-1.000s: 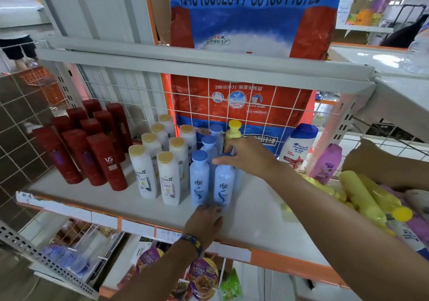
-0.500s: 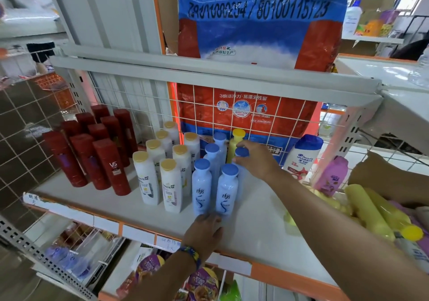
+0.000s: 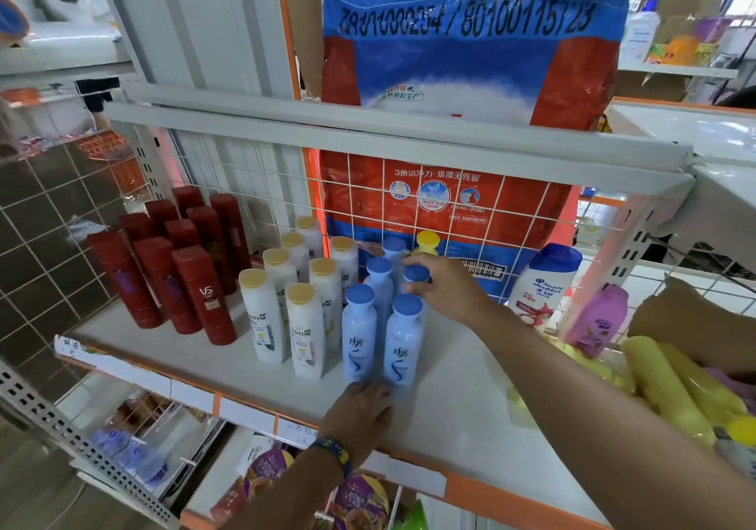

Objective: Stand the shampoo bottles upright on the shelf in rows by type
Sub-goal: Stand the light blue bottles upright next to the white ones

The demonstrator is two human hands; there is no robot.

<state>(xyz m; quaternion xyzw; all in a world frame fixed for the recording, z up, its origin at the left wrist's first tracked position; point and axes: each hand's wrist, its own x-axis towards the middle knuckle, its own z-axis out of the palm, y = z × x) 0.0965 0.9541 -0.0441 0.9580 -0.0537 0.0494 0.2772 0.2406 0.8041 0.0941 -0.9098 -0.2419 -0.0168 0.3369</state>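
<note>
Open shelf (image 3: 462,398) right of blue bottles (image 3: 399,345); left hand (image 3: 360,419) near edge

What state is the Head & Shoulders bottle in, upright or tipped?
Upright: the bottle stands on the shelf with its cap on top.

Shelf (image 3: 450,398), left to right: VS bottles (image 3: 204,296), Pantene bottles (image 3: 304,333), third bottle group (image 3: 403,341); my left hand (image 3: 360,415) before it, my right hand (image 3: 446,284) on its rear bottle (image 3: 415,275).
</note>
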